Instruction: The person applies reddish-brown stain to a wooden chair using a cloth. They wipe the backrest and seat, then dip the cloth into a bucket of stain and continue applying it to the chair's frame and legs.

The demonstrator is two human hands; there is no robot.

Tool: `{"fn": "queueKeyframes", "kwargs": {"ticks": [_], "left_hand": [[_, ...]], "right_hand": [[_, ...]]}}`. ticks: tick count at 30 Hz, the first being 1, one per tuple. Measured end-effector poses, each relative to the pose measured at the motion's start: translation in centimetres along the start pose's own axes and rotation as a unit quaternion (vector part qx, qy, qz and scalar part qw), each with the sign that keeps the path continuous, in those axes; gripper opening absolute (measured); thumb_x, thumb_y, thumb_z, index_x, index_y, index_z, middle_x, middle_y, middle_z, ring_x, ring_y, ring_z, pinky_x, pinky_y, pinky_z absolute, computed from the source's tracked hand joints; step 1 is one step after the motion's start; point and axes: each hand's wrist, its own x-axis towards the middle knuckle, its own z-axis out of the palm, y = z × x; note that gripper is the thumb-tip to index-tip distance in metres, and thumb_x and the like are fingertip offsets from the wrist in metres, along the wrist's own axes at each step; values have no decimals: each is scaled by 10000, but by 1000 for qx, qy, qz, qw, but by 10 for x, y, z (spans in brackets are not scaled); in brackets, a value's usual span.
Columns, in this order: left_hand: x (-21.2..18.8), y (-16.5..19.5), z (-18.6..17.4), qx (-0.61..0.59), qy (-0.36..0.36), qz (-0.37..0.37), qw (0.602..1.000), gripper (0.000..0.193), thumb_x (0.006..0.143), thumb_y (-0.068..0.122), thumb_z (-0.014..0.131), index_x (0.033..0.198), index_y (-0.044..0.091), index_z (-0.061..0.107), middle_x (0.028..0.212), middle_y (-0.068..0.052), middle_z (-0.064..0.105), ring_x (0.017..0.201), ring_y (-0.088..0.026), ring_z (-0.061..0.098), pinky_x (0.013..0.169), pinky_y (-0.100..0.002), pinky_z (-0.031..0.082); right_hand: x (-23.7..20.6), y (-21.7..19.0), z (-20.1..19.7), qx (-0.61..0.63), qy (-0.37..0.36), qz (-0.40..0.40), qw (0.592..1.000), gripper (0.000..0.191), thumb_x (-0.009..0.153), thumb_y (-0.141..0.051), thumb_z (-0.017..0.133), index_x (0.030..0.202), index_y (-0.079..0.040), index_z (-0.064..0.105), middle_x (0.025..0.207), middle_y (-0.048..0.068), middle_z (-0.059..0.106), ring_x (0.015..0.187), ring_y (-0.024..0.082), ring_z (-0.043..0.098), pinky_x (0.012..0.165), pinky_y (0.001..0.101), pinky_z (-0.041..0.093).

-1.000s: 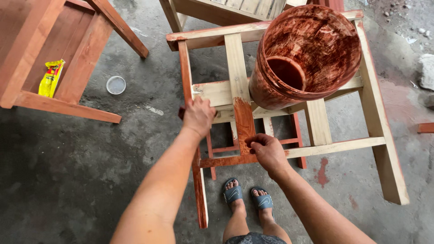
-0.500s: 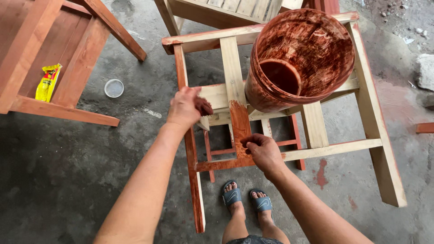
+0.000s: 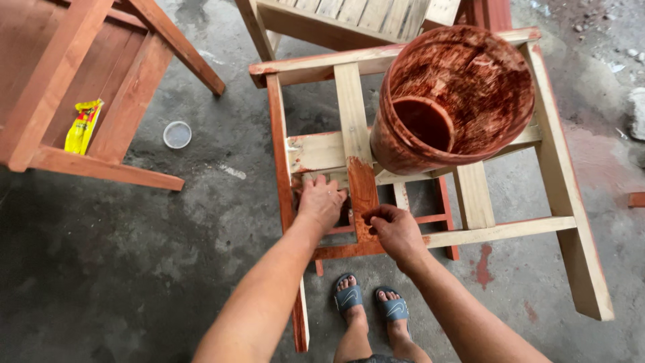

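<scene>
An unfinished wooden chair frame [image 3: 494, 232] stands in front of me, partly coated with red-brown stain. My left hand [image 3: 321, 202] lies on its cross rail, fingers curled over the wood beside a stained slat [image 3: 361, 185]. On the lower part of that slat, my right hand [image 3: 396, 230] has its fingers pinched on a small dark pad [image 3: 373, 218], which is too small to make out. A stain-smeared bucket [image 3: 463, 101] with a smaller cup [image 3: 424, 121] inside sits on the seat slats, just beyond both hands.
A stained wooden piece [image 3: 101, 87] stands at the left with a yellow packet [image 3: 82, 126] on it. A small round lid [image 3: 177, 134] lies on the concrete floor. More furniture [image 3: 349, 20] stands behind. My sandalled feet [image 3: 369, 302] are under the frame. Stain spots [image 3: 482, 265] mark the floor.
My left hand has moved from the frame's left post to the cross rail, closer to the stained slat. My right hand stays low on that slat.
</scene>
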Motion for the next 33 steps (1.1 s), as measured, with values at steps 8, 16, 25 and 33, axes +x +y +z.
{"fn": "queueKeyframes", "kwargs": {"ticks": [8,16,25,33], "left_hand": [[6,-46,8,93,31,-79,992,250,874,246,611,1039,195,792,1099,-50,677,1153,-320,530,934,-520,385],[22,-42,22,134,19,-17,991,313,934,260,566,1111,124,785,1149,-106,687,1140,-364,524,935,-553,382],[24,-29,-38,135,-147,-97,975,374,965,235,610,1287,70,707,1317,-197,647,1188,-382,549,922,-523,403],[26,-26,-43,151,-78,-46,984,324,971,218,615,1222,55,739,1244,-175,707,1215,-409,577,951,-561,425]], "right_hand": [[2,0,8,2,-4,5,1000,228,937,-99,610,1065,17,759,929,94,754,822,165,658,764,308,541],[1,-9,14,-9,-5,0,1000,230,935,-99,606,1063,7,765,916,78,755,798,155,660,728,303,541],[-7,-25,11,-36,-4,11,999,235,959,-108,585,1066,-1,764,916,80,754,815,158,651,726,307,535],[-4,-20,13,-14,-10,-2,1000,232,944,-92,598,1067,6,768,914,79,758,797,164,643,723,300,527]]}}
